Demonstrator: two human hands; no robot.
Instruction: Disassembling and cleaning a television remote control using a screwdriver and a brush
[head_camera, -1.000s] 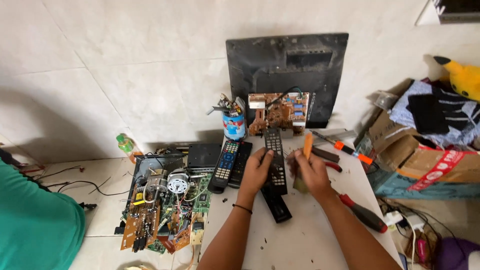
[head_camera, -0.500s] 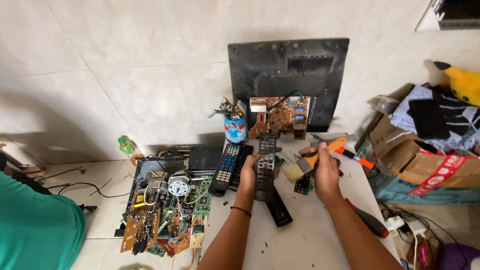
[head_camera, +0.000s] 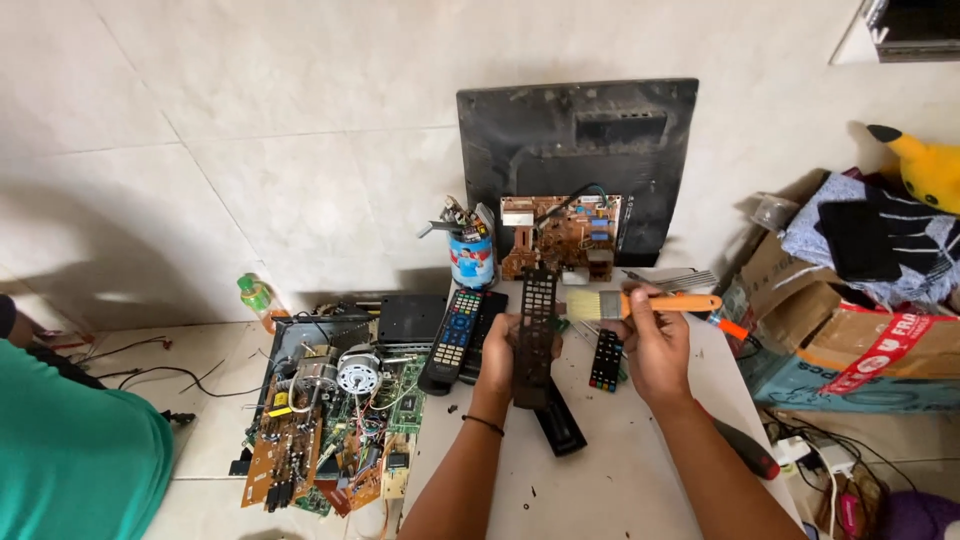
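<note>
Hands are working over a white worktop (head_camera: 640, 480): the left hand (head_camera: 500, 350) is holding a dark remote-control shell (head_camera: 535, 335) upright, its fingers wrapping the lower half from the left, so that the grid of empty button holes is facing the camera. The right hand (head_camera: 655, 345) is gripping an orange-handled paintbrush (head_camera: 645, 303), fingers closing around the handle, with the pale bristles pointing left and touching the upper right edge of the shell. Just below the left fingers, another black remote (head_camera: 560, 428) is lying flat on the worktop, partly hidden behind the shell. Between the two hands, a little below the brush, a small black keypad piece (head_camera: 606, 360) is resting on the surface. Left of the left fingers, two more remotes (head_camera: 458, 335) are lying side by side, and beyond them an open chassis of circuit boards (head_camera: 330, 420) is sitting on the floor. Behind the fingers, a blue tin of tools (head_camera: 472, 258) is standing beside a brown circuit board (head_camera: 560, 235) that is leaning against a black monitor back (head_camera: 580, 150). Below the right wrist, a red-handled screwdriver (head_camera: 745, 452) is lying near the worktop edge. A person in a green shirt (head_camera: 80, 460) is sitting at far left.
</note>
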